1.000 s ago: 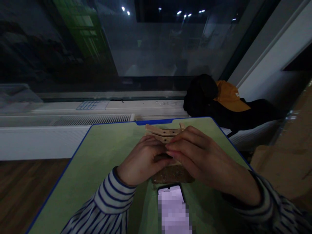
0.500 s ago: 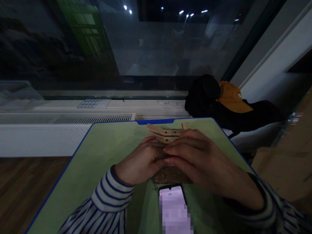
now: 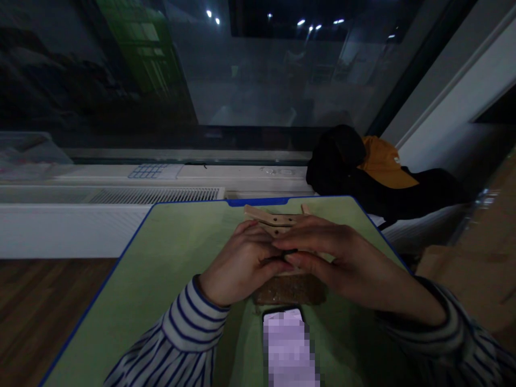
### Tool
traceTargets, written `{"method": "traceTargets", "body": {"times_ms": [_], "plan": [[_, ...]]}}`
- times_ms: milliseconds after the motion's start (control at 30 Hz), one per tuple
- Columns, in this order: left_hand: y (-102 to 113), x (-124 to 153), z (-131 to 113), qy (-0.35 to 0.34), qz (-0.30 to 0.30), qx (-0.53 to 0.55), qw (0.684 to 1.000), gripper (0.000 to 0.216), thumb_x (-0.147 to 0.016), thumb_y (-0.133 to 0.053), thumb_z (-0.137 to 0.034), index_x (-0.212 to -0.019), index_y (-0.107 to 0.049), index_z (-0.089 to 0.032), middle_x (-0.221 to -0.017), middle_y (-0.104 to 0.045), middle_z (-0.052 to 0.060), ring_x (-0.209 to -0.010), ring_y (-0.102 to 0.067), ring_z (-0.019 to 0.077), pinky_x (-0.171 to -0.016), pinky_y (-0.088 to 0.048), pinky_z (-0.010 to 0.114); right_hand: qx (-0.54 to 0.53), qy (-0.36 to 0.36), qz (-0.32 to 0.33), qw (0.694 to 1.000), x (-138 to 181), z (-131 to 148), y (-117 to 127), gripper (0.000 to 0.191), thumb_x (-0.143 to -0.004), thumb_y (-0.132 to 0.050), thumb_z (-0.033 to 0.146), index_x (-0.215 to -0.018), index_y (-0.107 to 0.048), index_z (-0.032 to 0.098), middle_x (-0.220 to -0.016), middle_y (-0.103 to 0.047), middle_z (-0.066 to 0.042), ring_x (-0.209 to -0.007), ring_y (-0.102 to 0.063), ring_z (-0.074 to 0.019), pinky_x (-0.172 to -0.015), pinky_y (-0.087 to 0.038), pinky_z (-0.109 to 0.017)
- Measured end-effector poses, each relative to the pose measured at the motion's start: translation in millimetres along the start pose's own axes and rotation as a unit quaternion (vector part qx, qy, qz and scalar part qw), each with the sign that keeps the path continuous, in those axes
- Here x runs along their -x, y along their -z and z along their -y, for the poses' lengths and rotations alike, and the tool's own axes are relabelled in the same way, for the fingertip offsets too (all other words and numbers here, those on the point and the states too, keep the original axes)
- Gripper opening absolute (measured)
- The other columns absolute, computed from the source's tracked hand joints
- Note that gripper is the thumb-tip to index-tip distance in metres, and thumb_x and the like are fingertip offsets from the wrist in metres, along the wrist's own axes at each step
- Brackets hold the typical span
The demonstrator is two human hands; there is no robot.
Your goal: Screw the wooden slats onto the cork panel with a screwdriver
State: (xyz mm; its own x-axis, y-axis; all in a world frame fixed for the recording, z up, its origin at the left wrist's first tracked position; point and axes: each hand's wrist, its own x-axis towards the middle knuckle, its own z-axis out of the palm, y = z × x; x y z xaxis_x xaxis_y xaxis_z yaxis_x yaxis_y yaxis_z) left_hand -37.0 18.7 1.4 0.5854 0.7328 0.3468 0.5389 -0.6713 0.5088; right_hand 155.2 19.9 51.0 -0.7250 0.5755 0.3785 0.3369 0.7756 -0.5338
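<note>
Pale wooden pieces with small drilled holes (image 3: 266, 217) rest on the tabletop, their angled ends sticking out beyond my fingers. My left hand (image 3: 244, 263) is closed over the left side of this wooden assembly, thumb toward the middle. From the right, my right hand (image 3: 342, 255) reaches over it, with thumb and fingers drawn close together near the left thumb. Something small and dark shows between the fingertips, too hidden to name. A brown, shiny-surfaced block (image 3: 289, 290) lies under and in front of the hands.
A phone (image 3: 286, 349) with a lit, blurred screen lies near me on the green blue-edged table (image 3: 177, 242). Behind it are a white radiator (image 3: 100, 228) and windowsill. An orange cap (image 3: 387, 161) sits on dark cloth at right, above a cardboard box (image 3: 463, 285).
My right hand has shifted slightly right and its fingers have lifted and straightened, showing more of the brown block. The left hand has moved a little right.
</note>
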Motion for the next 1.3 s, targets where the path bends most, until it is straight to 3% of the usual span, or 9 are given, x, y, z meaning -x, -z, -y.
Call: {"method": "traceTargets", "body": {"times_ms": [133,267,433,667,900,1100,1200,1300], "plan": [[4.3,-0.9,-4.1,-0.019,0.037,0.001,0.999,0.019,-0.087,-0.052,-0.026,-0.102,-0.065,-0.025,-0.110,-0.066,0.001,-0.112,-0.052,0.0192,-0.105,-0.023,0.042,0.113,-0.004,-0.032,0.993,2.3,2.9,-2.8,0.015,-0.085,-0.059,0.027,-0.099,-0.061,0.022,-0.096,-0.067,0.000,-0.092,-0.057,-0.0164,-0.084,-0.040,-0.033],[5.4,-2.1,-6.6,0.000,0.052,-0.001,0.999,0.017,-0.086,-0.053,-0.022,-0.099,-0.064,-0.022,-0.104,-0.067,0.002,-0.110,-0.052,0.0195,-0.104,-0.024,0.042,0.182,-0.029,-0.043,0.982,3.2,8.3,-8.6,0.011,-0.085,-0.057,0.024,-0.094,-0.060,0.020,-0.094,-0.067,-0.002,-0.089,-0.055,-0.0201,-0.083,-0.037,-0.040],[0.8,-1.7,-5.6,0.033,-0.015,-0.032,0.999,0.016,-0.078,-0.064,-0.034,-0.090,-0.067,-0.023,-0.096,-0.069,0.001,-0.101,-0.057,0.0206,-0.103,-0.023,0.045,0.173,-0.056,-0.030,0.983,2.9,7.4,-8.5,0.012,-0.087,-0.053,0.025,-0.095,-0.060,0.018,-0.092,-0.066,-0.004,-0.090,-0.054,-0.0208,-0.083,-0.039,-0.039],[-1.4,0.2,-2.4,0.006,-0.002,-0.017,1.000,0.016,-0.085,-0.055,-0.031,-0.092,-0.068,-0.024,-0.102,-0.067,0.002,-0.105,-0.054,0.0184,-0.103,-0.024,0.041,0.039,0.015,0.002,0.999,1.7,0.5,2.6,0.025,-0.089,-0.051,0.021,-0.113,-0.057,0.024,-0.119,-0.060,-0.002,-0.108,-0.052,-0.0123,-0.094,-0.037,-0.027],[3.2,1.0,-2.3,-0.023,0.057,-0.004,0.998,0.021,-0.090,-0.047,-0.025,-0.101,-0.064,-0.023,-0.105,-0.067,0.002,-0.108,-0.054,0.0176,-0.107,-0.018,0.041,0.188,-0.017,-0.037,0.981,1.4,12.5,-7.3,0.011,-0.084,-0.059,0.027,-0.092,-0.063,0.020,-0.096,-0.069,-0.002,-0.092,-0.058,-0.0202,-0.087,-0.037,-0.040],[-1.5,-0.2,-2.2,0.026,-0.033,-0.046,0.998,0.014,-0.078,-0.064,-0.033,-0.088,-0.068,-0.024,-0.097,-0.069,0.001,-0.101,-0.058,0.0198,-0.102,-0.026,0.043,0.244,-0.031,-0.060,0.967,0.6,7.4,-13.4,0.017,-0.089,-0.050,0.028,-0.090,-0.063,0.017,-0.085,-0.068,-0.005,-0.083,-0.057,-0.0217,-0.080,-0.040,-0.041],[-5.0,-0.2,-2.0,0.015,-0.052,-0.051,0.997,0.011,-0.079,-0.063,-0.032,-0.082,-0.069,-0.022,-0.093,-0.070,0.002,-0.096,-0.059,0.0197,-0.099,-0.030,0.043,0.220,-0.018,-0.063,0.973,1.2,3.1,-10.7,0.021,-0.089,-0.050,0.028,-0.102,-0.061,0.016,-0.094,-0.068,-0.006,-0.091,-0.056,-0.0211,-0.085,-0.041,-0.040],[-5.5,0.2,-1.7,0.005,-0.047,-0.036,0.998,0.012,-0.080,-0.063,-0.028,-0.088,-0.068,-0.023,-0.096,-0.069,0.002,-0.097,-0.059,0.0196,-0.098,-0.030,0.043,0.133,0.014,-0.039,0.990,1.7,0.4,-4.9,0.028,-0.088,-0.052,0.024,-0.115,-0.055,0.016,-0.111,-0.064,-0.005,-0.103,-0.053,-0.0171,-0.091,-0.040,-0.033]]}}
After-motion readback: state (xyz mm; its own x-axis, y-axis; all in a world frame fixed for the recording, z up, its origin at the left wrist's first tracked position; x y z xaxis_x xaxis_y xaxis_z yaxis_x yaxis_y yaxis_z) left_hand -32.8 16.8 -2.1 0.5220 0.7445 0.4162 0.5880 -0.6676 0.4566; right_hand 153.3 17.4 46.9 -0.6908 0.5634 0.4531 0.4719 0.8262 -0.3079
